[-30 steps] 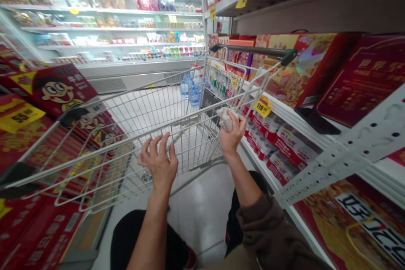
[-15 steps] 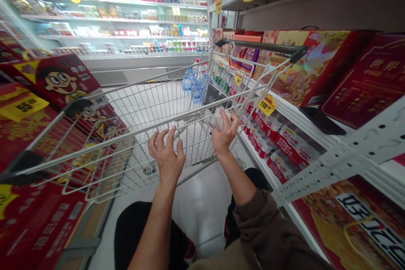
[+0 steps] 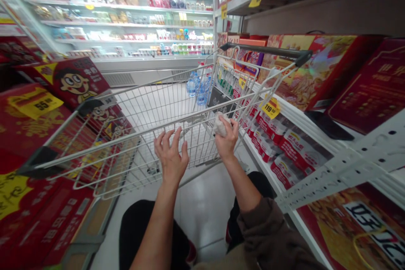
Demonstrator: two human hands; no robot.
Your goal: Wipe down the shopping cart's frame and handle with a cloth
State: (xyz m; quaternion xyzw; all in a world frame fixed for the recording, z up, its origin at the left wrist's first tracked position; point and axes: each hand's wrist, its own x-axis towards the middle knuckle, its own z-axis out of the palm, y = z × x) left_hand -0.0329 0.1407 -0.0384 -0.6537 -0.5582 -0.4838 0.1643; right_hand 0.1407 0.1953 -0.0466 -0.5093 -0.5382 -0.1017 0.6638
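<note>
A wire shopping cart (image 3: 190,147) stands side-on before my knees, its black handle (image 3: 265,49) at the right end. My right hand (image 3: 227,139) is closed around a crumpled whitish cloth (image 3: 221,125), close to the cart's side just below the upper rail. The palm hides part of the cloth. To its left, my left hand (image 3: 172,156) has its fingers spread and slightly curled, with nothing in them. Its fingertips are by the side wires under the top rail; whether they touch the metal I cannot tell.
Red boxes (image 3: 76,80) are stacked left of the cart. On the right, a metal shelf (image 3: 357,152) holds gift boxes and shrink-wrapped bottles (image 3: 284,173). Blue-tinted water bottles (image 3: 201,88) stand on the floor behind the cart. A refrigerated display (image 3: 136,65) spans the back.
The whole view has shifted, so the cart and shelves appear a little farther right and lower. Both hands keep nearly the same pose, the right with the cloth in it.
</note>
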